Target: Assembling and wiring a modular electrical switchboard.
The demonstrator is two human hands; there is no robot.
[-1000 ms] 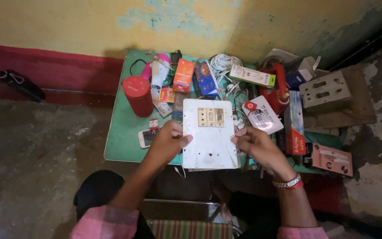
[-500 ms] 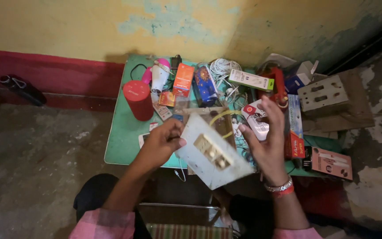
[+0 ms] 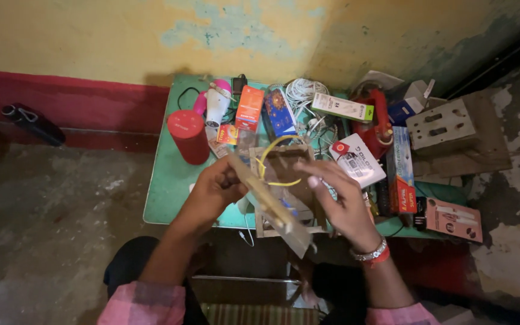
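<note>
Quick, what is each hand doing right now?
Left hand: closed on the edge of the switch board.
Right hand: fingers resting on the switch board's open back.

Peeling yellow wall (image 3: 121,30) with red base band (image 3: 61,102), grey concrete floor (image 3: 49,204), green table (image 3: 167,180).

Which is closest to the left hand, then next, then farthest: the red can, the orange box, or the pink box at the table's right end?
From the left hand, in the head view:
1. Red can: just up and left of it, on the green table.
2. Orange box: farther back, near the wall.
3. Pink box: far across, past the right hand.
</note>
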